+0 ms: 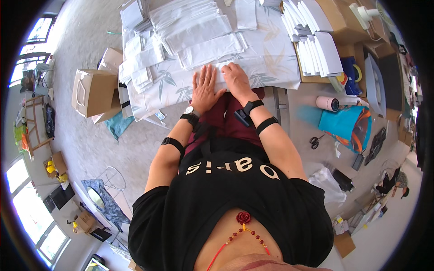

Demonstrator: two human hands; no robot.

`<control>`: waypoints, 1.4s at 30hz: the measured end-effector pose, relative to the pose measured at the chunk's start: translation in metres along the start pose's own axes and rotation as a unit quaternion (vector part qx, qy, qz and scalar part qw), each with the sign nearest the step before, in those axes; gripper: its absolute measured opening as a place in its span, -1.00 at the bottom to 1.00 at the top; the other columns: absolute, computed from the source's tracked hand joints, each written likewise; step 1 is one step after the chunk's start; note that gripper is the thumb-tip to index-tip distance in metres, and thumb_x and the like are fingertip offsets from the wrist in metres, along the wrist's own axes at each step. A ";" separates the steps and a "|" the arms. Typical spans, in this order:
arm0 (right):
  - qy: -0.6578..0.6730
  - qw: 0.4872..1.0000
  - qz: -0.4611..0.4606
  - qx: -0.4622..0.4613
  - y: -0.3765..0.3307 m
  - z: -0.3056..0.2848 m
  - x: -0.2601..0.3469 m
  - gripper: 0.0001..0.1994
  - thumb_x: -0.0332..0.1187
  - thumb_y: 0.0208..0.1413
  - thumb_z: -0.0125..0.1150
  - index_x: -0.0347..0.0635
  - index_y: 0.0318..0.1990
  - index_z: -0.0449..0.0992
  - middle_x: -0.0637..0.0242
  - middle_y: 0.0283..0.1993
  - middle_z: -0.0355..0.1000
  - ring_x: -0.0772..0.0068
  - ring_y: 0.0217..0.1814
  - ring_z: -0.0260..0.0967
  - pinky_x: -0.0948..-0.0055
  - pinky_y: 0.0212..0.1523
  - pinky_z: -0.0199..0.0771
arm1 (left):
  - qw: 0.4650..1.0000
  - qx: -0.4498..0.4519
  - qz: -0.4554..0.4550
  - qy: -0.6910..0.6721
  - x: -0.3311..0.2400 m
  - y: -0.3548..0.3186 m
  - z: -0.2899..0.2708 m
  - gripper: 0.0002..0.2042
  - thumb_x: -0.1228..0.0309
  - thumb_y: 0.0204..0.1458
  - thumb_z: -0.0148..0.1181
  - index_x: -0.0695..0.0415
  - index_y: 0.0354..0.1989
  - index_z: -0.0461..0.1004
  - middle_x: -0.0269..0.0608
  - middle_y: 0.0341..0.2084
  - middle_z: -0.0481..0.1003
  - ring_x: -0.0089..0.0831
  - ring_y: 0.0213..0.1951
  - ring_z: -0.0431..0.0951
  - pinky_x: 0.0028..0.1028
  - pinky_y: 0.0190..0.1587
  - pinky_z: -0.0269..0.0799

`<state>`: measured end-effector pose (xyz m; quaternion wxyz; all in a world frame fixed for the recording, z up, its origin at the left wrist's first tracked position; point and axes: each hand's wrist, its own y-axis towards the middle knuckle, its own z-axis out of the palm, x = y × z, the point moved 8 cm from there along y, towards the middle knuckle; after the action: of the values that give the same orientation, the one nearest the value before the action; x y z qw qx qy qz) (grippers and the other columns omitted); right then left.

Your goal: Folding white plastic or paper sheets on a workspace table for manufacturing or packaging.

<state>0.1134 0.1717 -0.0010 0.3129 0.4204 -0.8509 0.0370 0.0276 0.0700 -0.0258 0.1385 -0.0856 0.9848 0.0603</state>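
Observation:
My left hand lies flat at the near edge of the covered table, palm down, fingers stretched out. Close beside it, my right hand has its fingers curled down against a thin whitish sheet-like piece; what its fingertips grip, if anything, is hidden. Just beyond both hands lies a flat white plastic sleeve. Farther back is a large spread stack of similar white sleeves. More white sleeves lie in a loose pile to the left.
The tablecloth has a leaf pattern. Right of it stand boxes packed with white folded pieces. A pink cylinder, a turquoise bag and scissors lie on the right. Cardboard boxes stand on the left.

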 end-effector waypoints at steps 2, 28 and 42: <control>0.033 0.999 0.016 -0.024 -0.005 0.008 -0.008 -0.88 -0.51 0.12 0.24 -0.19 -0.19 0.50 0.13 -0.15 0.44 -0.04 -0.02 0.42 0.08 -0.01 0.49 | 1.000 -0.014 0.004 -0.001 -0.002 0.004 -0.005 -0.27 -0.08 0.27 0.08 0.14 0.49 0.17 -0.05 0.53 0.07 -0.13 0.57 -0.06 0.02 0.53 -0.26; 0.080 0.996 0.023 -0.032 -0.006 0.011 -0.020 -0.91 -0.42 0.23 0.16 -0.21 -0.19 0.53 0.08 -0.18 0.45 -0.03 -0.04 0.41 0.08 0.04 0.47 | 0.994 -0.090 -0.023 -0.055 0.006 0.175 0.012 -0.89 0.37 0.04 0.25 0.14 -0.40 0.59 -0.13 -0.36 0.60 -0.09 -0.21 0.61 -0.19 -0.12 0.55; 0.076 0.996 0.030 -0.030 -0.005 0.010 -0.018 -0.94 -0.48 0.14 0.24 -0.16 -0.25 0.51 0.14 -0.19 0.44 -0.01 -0.04 0.41 0.11 0.03 0.46 | 0.960 -0.122 -0.086 -0.238 0.040 0.175 0.014 -0.83 0.34 -0.14 0.36 0.18 -0.42 0.69 0.01 -0.35 0.62 -0.12 -0.32 0.64 -0.26 -0.16 0.57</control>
<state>0.1205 0.1779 -0.0202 0.3875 0.3808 -0.8379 0.0526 -0.0388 0.2375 -0.0333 0.3621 -0.1696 0.8974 0.1864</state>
